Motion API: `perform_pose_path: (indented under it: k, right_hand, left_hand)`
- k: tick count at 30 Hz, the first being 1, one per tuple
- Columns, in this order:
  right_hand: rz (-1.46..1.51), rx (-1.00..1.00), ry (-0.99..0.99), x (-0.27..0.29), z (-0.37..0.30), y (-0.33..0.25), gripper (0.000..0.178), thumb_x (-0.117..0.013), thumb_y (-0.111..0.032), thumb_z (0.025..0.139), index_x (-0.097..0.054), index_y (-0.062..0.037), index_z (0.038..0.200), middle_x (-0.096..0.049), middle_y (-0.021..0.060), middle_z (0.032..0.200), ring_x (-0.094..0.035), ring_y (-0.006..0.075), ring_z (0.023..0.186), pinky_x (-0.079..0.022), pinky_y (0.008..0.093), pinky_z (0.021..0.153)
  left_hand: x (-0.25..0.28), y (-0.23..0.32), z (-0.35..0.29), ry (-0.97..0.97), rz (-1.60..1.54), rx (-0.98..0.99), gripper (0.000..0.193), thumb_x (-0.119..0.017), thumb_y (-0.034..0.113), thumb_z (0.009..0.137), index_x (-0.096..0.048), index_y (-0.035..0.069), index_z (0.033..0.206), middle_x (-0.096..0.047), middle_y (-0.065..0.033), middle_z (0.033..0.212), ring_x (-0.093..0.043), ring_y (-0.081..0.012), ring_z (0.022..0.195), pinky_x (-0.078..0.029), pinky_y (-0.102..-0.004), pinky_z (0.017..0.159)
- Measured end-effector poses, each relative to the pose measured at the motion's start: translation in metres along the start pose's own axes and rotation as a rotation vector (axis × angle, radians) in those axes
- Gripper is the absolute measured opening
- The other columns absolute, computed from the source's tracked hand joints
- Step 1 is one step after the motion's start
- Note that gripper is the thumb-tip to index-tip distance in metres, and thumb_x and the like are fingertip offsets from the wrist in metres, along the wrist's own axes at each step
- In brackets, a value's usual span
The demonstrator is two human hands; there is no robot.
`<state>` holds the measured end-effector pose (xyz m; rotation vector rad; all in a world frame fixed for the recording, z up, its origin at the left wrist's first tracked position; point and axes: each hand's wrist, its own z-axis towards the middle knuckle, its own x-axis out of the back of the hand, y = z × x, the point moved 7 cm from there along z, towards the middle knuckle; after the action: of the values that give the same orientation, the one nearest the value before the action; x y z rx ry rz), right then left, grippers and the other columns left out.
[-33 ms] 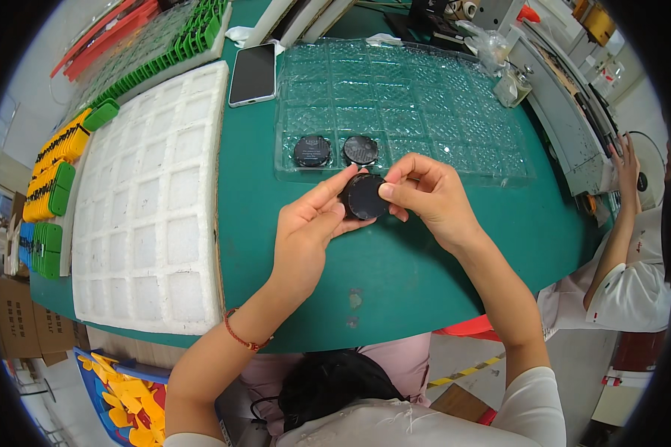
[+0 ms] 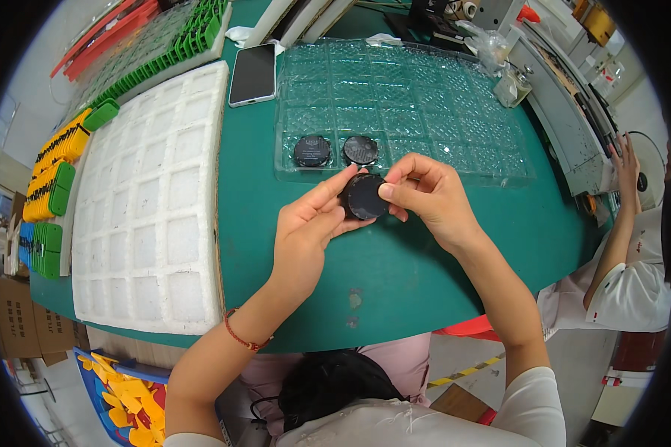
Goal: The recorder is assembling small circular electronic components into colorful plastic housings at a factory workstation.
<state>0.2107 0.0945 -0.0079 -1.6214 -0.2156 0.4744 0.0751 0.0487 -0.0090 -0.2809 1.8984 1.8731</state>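
A flat, round black disc-shaped case (image 2: 366, 197) is held between my two hands above the green table. My left hand (image 2: 311, 220) grips it from the left, thumb at the near side and fingers reaching behind it. At its right edge the thumb and bent fingers of my right hand (image 2: 427, 195) pinch it. Just beyond my hands, two similar round black pieces, a left one (image 2: 312, 151) and a right one (image 2: 361, 150), sit in near compartments of a clear plastic tray (image 2: 417, 141).
A white foam tray (image 2: 138, 253) with square pockets lies to the left, beside rows of green and yellow plastic pieces (image 2: 51, 195). A phone (image 2: 253, 74) lies behind it. A glass bottle (image 2: 513, 86) stands at right; a co-worker's arm (image 2: 619, 216) is beyond the table's right side.
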Motion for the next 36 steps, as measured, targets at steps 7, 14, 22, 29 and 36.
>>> perform_pose_path:
  k: [7,14,22,29,36]
  right_hand:
    - [0.020,0.033,0.004,-0.003,-0.001,0.000,0.014,-0.067,-0.005,0.077,-0.054,-0.0038,0.082,-0.059,0.0024,0.070,-0.057,0.0071,0.060,-0.045,0.0203,0.051]
    - [-0.049,0.286,0.041,-0.003,-0.005,-0.010,0.021,-0.072,-0.007,0.074,-0.054,-0.0053,0.085,-0.057,0.0034,0.088,-0.052,0.0033,0.073,-0.041,0.0162,0.060]
    - [-0.332,0.496,-0.044,-0.016,-0.012,-0.024,0.021,-0.070,-0.011,0.072,-0.061,-0.0049,0.091,-0.057,0.0044,0.088,-0.052,0.0141,0.081,-0.041,0.0264,0.071]
    - [-0.272,0.582,-0.006,-0.018,-0.019,-0.031,0.018,-0.069,-0.002,0.069,-0.060,-0.0025,0.085,-0.058,0.0056,0.083,-0.054,0.0158,0.078,-0.043,0.0276,0.071]
    - [-0.257,0.617,-0.015,-0.021,-0.024,-0.031,0.018,-0.068,0.001,0.067,-0.060,-0.0019,0.083,-0.059,0.0068,0.083,-0.054,0.0164,0.077,-0.043,0.0274,0.069]
  left_hand:
    - [-0.002,0.003,-0.002,0.046,0.172,-0.048,0.046,-0.053,-0.005,0.084,-0.040,-0.006,0.128,-0.052,-0.0147,0.118,-0.055,-0.0177,0.102,-0.049,-0.0290,0.087]
    - [-0.006,0.008,-0.003,0.085,0.246,-0.152,0.040,-0.053,-0.005,0.084,-0.043,-0.006,0.123,-0.054,-0.0146,0.117,-0.057,-0.0168,0.101,-0.048,-0.0266,0.086]
    - [-0.017,0.018,-0.011,0.012,0.571,-0.440,0.032,-0.055,-0.007,0.081,-0.044,-0.006,0.111,-0.050,-0.0206,0.123,-0.058,-0.0216,0.104,-0.050,-0.0288,0.082]
    - [-0.030,0.041,-0.021,0.068,0.858,-0.680,0.026,-0.061,-0.006,0.074,-0.053,-0.003,0.099,-0.060,-0.0160,0.097,-0.062,-0.0207,0.086,-0.053,-0.0264,0.071]
    - [-0.035,0.046,-0.030,0.018,1.024,-0.869,0.026,-0.064,-0.006,0.069,-0.057,-0.003,0.094,-0.058,-0.0128,0.081,-0.059,-0.0212,0.070,-0.048,-0.0256,0.055]
